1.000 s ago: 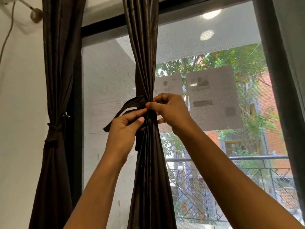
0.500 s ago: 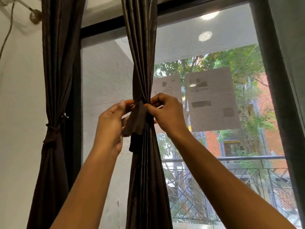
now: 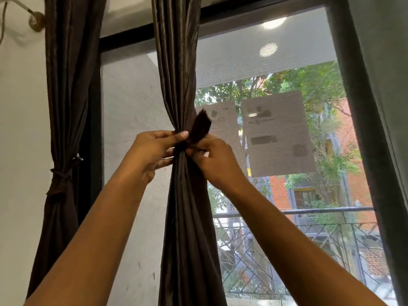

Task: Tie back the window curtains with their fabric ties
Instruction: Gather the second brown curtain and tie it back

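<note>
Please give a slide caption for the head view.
Left hand and right hand hold a fabric tie around the gathered middle curtain.

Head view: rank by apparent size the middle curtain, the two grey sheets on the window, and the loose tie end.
1. Middle curtain
2. Right grey sheet
3. Left grey sheet, partly hidden, so its full extent is unsure
4. Tie end, smallest though nearer the camera
</note>
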